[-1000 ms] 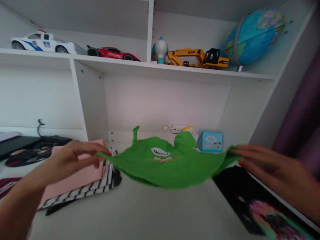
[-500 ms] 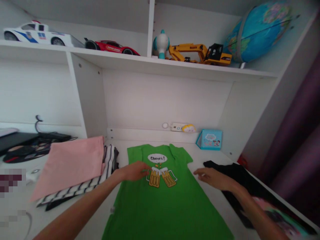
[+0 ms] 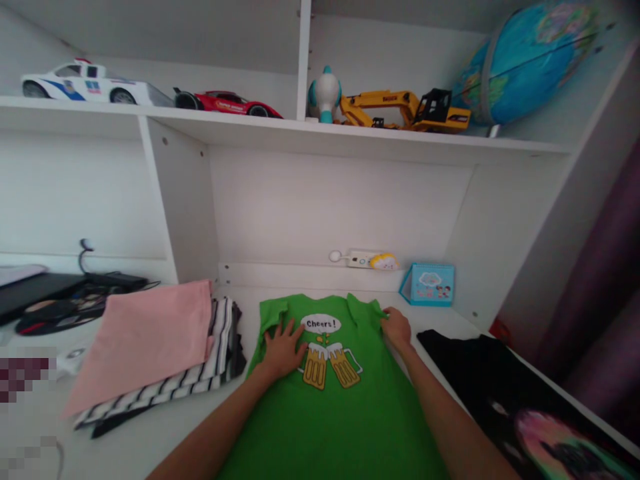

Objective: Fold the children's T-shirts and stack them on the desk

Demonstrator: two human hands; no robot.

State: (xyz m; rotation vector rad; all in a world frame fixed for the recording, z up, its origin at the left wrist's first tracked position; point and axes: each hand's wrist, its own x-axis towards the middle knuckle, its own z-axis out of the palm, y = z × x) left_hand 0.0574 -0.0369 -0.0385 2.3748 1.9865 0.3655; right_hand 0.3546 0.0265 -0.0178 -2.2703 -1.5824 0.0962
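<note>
A green T-shirt (image 3: 340, 427) with a "Cheers!" bubble and two beer mugs printed on it lies spread on the white desk, its neck toward the back. My left hand (image 3: 284, 350) rests flat on the shirt's upper left, fingers spread, beside the print. At the opposite side, my right hand (image 3: 397, 327) has its fingers closed on the edge of the shirt's right sleeve. The left sleeve edge looks slightly rumpled near my fingertips.
Folded pink cloth (image 3: 150, 333) lies on striped cloth (image 3: 220, 367) at left. A black printed garment (image 3: 480, 373) is at right. A blue desk calendar (image 3: 431, 285) and power strip (image 3: 360, 259) stand behind. Overhead, a shelf (image 3: 250, 130) holds toy vehicles and a globe (image 3: 530, 63).
My left hand has come down flat onto the shirt's upper left. My right hand has moved back to the right sleeve and taken hold of its edge. The view has shifted slightly.
</note>
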